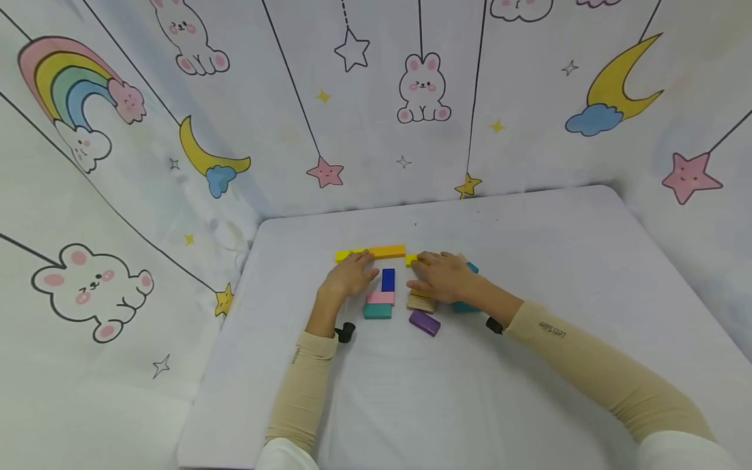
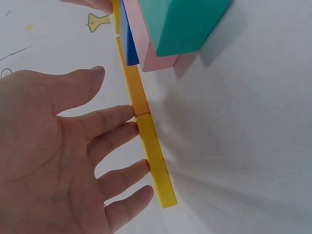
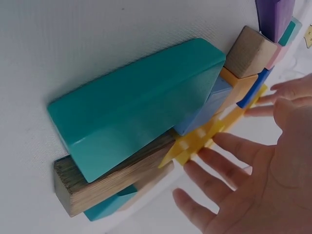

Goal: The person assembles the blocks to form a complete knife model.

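With extended fingers, my left hand (image 1: 349, 275) touches a row made of a yellow block (image 2: 157, 163) and an orange block (image 2: 132, 80) set end to end. My right hand (image 1: 444, 277) lies over the blocks on the right, its fingertips at some yellow blocks (image 3: 195, 142). Between the hands are a blue block (image 1: 388, 279), a pink block (image 1: 380, 298) and a teal block (image 1: 378, 311). Under and beside the right hand, partly hidden in the head view, are a large teal block (image 3: 139, 105), a dark wooden block (image 3: 112, 183) and a bluish block (image 3: 207, 107).
A purple block (image 1: 424, 323) lies at an angle nearest me, beside a light wooden block (image 1: 420, 303). The white-covered table (image 1: 470, 398) ends at a wall cloth (image 1: 376, 117) printed with rabbits, stars and moons.
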Motion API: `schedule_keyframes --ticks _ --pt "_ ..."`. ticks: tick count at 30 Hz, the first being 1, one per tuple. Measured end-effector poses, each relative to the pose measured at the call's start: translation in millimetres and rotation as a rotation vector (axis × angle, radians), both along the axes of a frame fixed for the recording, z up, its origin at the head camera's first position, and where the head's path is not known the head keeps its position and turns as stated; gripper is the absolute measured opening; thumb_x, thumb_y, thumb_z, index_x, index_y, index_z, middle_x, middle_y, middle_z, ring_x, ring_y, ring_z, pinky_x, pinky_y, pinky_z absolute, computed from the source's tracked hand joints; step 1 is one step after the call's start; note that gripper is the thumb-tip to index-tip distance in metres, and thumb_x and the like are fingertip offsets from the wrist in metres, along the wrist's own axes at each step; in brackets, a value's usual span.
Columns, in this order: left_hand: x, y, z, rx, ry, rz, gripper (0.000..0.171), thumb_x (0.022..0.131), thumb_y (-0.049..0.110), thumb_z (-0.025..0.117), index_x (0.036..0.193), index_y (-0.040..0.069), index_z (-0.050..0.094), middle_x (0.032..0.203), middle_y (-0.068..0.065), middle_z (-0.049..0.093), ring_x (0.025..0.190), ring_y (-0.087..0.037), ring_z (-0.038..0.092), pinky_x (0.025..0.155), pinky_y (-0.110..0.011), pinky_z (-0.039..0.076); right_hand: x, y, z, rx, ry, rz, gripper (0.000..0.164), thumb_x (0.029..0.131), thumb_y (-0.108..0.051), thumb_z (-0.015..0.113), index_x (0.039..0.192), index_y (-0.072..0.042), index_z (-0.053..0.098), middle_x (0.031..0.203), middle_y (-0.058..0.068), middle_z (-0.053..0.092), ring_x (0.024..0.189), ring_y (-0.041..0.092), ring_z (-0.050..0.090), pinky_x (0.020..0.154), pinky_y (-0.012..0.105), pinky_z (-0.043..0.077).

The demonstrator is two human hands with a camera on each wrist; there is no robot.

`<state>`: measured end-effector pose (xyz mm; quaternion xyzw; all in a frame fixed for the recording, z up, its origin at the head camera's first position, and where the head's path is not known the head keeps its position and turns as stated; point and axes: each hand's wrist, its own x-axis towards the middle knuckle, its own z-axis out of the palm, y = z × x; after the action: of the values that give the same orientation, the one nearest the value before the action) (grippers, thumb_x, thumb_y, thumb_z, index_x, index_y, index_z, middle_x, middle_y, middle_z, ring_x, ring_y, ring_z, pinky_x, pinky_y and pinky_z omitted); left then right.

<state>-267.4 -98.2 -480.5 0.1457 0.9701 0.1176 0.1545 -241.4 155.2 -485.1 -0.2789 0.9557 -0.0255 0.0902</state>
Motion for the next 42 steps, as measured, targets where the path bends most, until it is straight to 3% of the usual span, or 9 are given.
schedule_keyframes --ticks 26,42 --pt "0.8 1.3 2.6 -0.042 0.004 0.005 0.059 0.111 0.046 0.045 0.163 0.018 0.038 0.171 -0.003 0.029 0.159 -0.028 0.023 0.125 -0.052 0.027 -21.8 5.9 -8.0 -0.032 -0.037 -0.069 0.074 0.108 -0.061 0.04 0.16 -0.009 0.042 0.164 0.019 0.037 0.152 0.037 0.036 0.122 0.06 0.031" --pt "1.3 1.0 1.2 -0.047 0.001 -0.003 0.06 0.111 0.047 0.045 0.163 0.019 0.039 0.171 -0.002 0.029 0.158 -0.029 0.025 0.125 -0.052 0.029 -25.3 4.9 -5.7 -0.022 -0.02 -0.041 0.072 0.109 -0.058 0.041 0.159 -0.007 0.042 0.164 0.021 0.037 0.151 0.037 0.037 0.121 0.061 0.033"
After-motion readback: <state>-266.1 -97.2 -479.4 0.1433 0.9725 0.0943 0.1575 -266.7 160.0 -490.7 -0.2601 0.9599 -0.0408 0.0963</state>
